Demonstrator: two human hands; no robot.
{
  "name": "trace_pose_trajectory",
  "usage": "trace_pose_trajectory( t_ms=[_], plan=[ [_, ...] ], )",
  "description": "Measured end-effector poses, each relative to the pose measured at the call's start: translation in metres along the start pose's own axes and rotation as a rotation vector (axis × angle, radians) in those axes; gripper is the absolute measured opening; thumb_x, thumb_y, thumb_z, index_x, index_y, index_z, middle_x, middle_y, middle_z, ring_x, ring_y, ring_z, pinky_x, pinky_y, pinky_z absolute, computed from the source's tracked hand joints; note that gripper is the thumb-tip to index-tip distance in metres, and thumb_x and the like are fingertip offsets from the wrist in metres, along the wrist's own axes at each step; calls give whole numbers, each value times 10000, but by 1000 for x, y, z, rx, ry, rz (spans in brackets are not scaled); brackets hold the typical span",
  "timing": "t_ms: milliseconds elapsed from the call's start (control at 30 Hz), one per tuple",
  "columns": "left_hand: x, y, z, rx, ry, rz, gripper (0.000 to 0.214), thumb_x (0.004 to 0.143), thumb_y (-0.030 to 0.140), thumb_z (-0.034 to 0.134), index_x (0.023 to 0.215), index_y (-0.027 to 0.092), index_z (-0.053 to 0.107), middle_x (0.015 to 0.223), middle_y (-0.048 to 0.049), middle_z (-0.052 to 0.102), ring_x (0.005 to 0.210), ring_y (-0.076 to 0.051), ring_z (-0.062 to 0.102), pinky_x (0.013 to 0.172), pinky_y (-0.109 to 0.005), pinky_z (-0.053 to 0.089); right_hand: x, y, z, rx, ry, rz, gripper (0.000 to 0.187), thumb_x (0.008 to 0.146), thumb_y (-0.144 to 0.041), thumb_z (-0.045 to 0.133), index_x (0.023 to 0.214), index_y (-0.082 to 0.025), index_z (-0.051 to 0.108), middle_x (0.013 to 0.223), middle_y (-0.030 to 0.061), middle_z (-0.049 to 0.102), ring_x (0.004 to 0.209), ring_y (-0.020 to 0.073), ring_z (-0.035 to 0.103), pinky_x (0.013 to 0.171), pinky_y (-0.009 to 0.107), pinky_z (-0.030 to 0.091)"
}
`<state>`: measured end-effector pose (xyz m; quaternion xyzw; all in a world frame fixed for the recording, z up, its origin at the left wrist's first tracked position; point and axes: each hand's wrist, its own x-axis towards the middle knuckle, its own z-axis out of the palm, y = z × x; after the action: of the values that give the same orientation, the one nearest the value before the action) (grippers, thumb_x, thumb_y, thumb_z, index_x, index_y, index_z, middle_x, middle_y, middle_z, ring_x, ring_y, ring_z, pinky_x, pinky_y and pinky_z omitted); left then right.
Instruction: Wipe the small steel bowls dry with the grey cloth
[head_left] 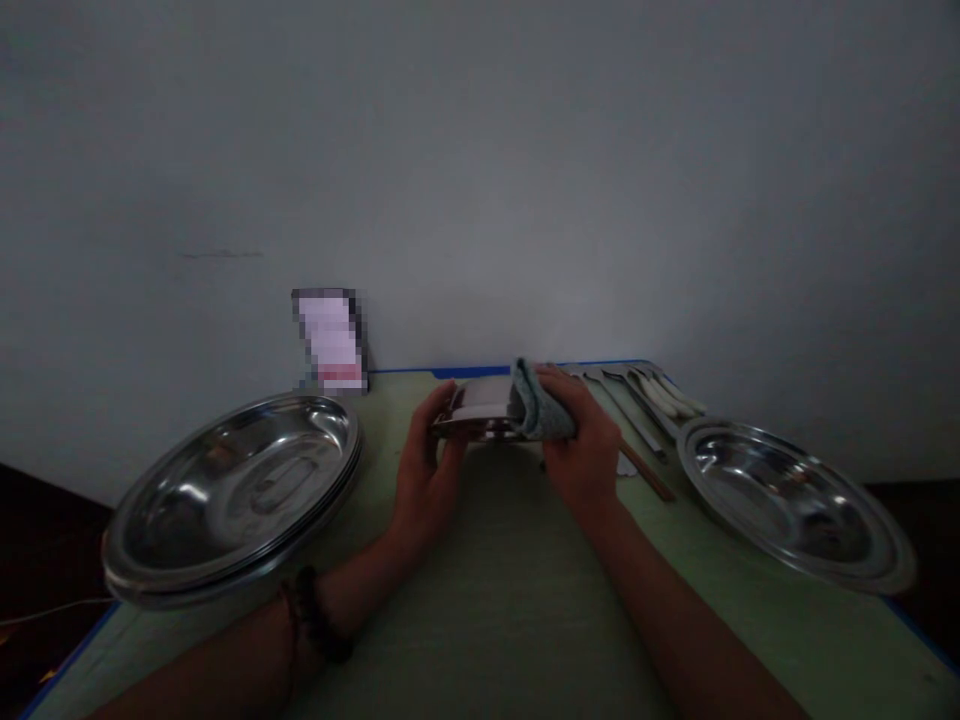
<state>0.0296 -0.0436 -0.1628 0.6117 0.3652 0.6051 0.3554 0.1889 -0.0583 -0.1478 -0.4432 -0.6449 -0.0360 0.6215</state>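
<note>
Over the middle of the table, a shiny stainless steel dish [481,398] is tilted so that it shows nearly edge-on. My left hand [430,450] grips its left rim, thumb and fingers on either side. A folded grey-green cloth [541,408] is clutched in my right hand [590,452] and pressed against the dish's right side. The right fingers are partly hidden behind the cloth. To the left stand several stacked oval metal dishes [225,500]. More metal dishes [795,500] sit at the right, blurred.
A phone [334,340], blurred out, leans against the wall [480,180] at the back left. White-handled utensils [664,395], long metal utensils [622,410] and brown chopsticks [649,472] lie right of my right hand. The green table [510,600] has blue edging.
</note>
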Motion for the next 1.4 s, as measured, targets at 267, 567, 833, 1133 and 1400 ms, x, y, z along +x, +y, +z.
trace_pose_trajectory(
  t_ms=[267,567,833,1133,1400],
  plan=[
    [6,3,-3,77,20,-41,335,866,280,526,1198,277,573,1286,-17,574,1229,-178,480,1075,-328,317,-4,6,5,10,11,127,524,660,-43,452,1132,-227,586,1128,55,672,1083,206,602,956,414,446],
    [12,-19,-4,-179,35,-400,476,833,476,522,1197,171,555,1195,-109,631,1092,-251,589,934,-388,447,-20,16,26,124,33,491,241,792,-286,514,934,-171,671,870,70,703,874,228,632,837,398,474],
    [6,-12,3,-44,9,-260,561,826,343,572,1342,242,378,1351,-91,480,1263,-227,432,1066,-414,313,-14,19,17,82,170,338,303,737,-158,496,1006,-175,634,987,76,680,953,223,607,876,404,452],
    [-3,-7,-3,321,-89,350,652,834,217,553,1391,312,229,1395,-88,281,1326,-241,283,1098,-469,248,-12,11,14,0,93,245,385,667,-96,467,1024,-166,590,968,82,677,881,215,619,763,358,487],
    [7,-14,0,48,11,10,653,789,240,599,1324,319,233,1379,-72,352,1276,-223,392,1074,-449,311,-23,17,28,38,-17,436,283,779,-219,497,1034,-175,611,945,87,687,885,234,635,795,388,484]
  ],
)
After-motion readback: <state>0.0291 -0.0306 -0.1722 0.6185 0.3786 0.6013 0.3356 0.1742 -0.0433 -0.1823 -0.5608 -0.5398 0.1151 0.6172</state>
